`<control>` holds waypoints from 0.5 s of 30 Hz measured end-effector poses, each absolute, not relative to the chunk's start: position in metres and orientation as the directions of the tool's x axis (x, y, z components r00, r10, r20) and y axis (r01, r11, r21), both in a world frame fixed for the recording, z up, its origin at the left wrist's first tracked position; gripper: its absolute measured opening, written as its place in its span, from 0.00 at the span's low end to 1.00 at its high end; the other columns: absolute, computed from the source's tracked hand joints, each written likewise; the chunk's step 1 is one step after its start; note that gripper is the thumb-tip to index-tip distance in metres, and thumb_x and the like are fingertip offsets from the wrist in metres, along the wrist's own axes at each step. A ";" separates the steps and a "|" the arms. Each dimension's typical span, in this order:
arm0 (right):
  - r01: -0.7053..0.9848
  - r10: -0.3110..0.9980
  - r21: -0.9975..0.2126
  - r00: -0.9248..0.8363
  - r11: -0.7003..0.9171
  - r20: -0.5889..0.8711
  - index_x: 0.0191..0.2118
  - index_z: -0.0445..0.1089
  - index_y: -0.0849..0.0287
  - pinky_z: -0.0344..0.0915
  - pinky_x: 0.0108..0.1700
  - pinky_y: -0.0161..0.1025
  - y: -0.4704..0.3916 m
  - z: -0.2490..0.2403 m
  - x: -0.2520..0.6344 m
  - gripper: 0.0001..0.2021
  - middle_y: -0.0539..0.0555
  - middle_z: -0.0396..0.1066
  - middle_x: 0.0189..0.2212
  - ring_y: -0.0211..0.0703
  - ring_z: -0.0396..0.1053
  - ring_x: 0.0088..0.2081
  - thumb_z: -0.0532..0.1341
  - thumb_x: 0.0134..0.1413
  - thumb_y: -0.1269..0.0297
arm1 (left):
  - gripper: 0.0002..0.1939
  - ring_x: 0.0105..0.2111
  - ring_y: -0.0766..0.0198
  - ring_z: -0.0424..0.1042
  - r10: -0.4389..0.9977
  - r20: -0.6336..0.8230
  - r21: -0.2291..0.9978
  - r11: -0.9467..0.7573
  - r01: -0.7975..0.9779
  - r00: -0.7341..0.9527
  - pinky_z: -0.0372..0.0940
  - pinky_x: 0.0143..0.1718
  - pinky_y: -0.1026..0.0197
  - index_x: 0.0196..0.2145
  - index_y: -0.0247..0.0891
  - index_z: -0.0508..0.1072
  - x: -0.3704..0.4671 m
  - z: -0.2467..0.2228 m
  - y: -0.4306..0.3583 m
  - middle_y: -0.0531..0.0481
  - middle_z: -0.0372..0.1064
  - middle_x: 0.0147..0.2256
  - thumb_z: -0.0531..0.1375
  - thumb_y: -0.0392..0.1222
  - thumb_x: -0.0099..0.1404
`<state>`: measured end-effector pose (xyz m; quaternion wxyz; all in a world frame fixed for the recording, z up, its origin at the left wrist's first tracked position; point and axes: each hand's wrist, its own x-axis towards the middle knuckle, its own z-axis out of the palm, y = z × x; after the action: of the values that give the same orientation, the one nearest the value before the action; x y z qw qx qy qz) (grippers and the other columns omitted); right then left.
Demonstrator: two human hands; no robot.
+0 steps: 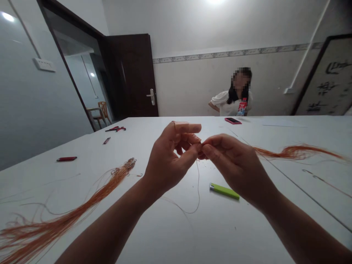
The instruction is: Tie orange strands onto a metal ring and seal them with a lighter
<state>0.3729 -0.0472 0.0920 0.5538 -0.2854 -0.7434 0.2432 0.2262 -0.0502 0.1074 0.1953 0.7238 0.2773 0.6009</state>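
My left hand (167, 161) and my right hand (238, 159) meet above the table, thumbs and fingertips pinched together on a thin fishing line (198, 187). The line hangs below them and curls onto the tabletop. Whatever else sits between the fingertips is too small to make out. A pale wrap covers part of my left index finger. Below my right hand lies a green lighter (224, 191). Left of my left forearm is a bundle of orange lines (93, 201) with metal fish hooks (129, 165) clustered at its far end.
On the right lie another orange line bundle (297, 150) and hooked lines (316, 177), near a table seam. Red-handled pliers (118, 129) and a red stick-like object (66, 159) lie left. A phone (233, 120) and bottle (242, 107) stand before a seated person (229, 104).
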 end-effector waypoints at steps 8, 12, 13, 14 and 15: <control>-0.217 0.819 -0.904 -0.384 0.368 0.426 0.36 0.69 0.60 0.66 0.32 0.29 -0.046 0.088 0.370 0.04 0.49 0.72 0.26 0.32 0.69 0.29 0.60 0.53 0.69 | 0.16 0.23 0.70 0.66 0.586 0.795 0.584 -0.809 -0.068 -0.156 0.62 0.24 0.66 0.36 0.42 0.66 0.219 0.115 -0.033 0.57 0.68 0.23 0.58 0.24 0.53; -0.287 0.824 -0.930 -0.450 0.232 0.344 0.34 0.65 0.59 0.65 0.27 0.30 -0.049 0.091 0.370 0.03 0.47 0.70 0.24 0.30 0.67 0.24 0.59 0.53 0.71 | 0.16 0.20 0.70 0.63 0.605 0.739 0.589 -0.794 -0.151 -0.296 0.58 0.20 0.66 0.34 0.43 0.67 0.211 0.125 -0.028 0.57 0.68 0.22 0.59 0.24 0.51; -0.297 0.820 -0.933 -0.469 0.206 0.330 0.34 0.63 0.59 0.64 0.26 0.30 -0.050 0.092 0.369 0.03 0.46 0.69 0.24 0.30 0.67 0.23 0.59 0.52 0.71 | 0.16 0.20 0.70 0.62 0.611 0.723 0.593 -0.788 -0.166 -0.322 0.57 0.20 0.66 0.33 0.44 0.68 0.209 0.127 -0.028 0.57 0.68 0.22 0.59 0.24 0.51; -0.296 0.816 -0.937 -0.485 0.185 0.315 0.33 0.62 0.59 0.63 0.25 0.29 -0.052 0.093 0.367 0.04 0.46 0.69 0.24 0.30 0.66 0.22 0.59 0.52 0.71 | 0.16 0.20 0.70 0.61 0.614 0.711 0.593 -0.786 -0.178 -0.343 0.56 0.19 0.66 0.33 0.44 0.68 0.206 0.130 -0.028 0.57 0.67 0.22 0.59 0.24 0.51; -0.285 0.816 -0.943 -0.495 0.173 0.300 0.32 0.62 0.59 0.62 0.24 0.29 -0.054 0.093 0.366 0.04 0.47 0.69 0.24 0.30 0.65 0.20 0.60 0.50 0.72 | 0.16 0.19 0.71 0.60 0.615 0.703 0.592 -0.784 -0.186 -0.358 0.55 0.19 0.66 0.33 0.45 0.68 0.203 0.132 -0.028 0.57 0.67 0.22 0.59 0.24 0.51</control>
<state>0.3661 -0.0544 0.0931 0.4543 -0.2150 -0.6167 0.6059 0.2033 -0.0280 0.1317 0.2515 0.5079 0.2112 0.7964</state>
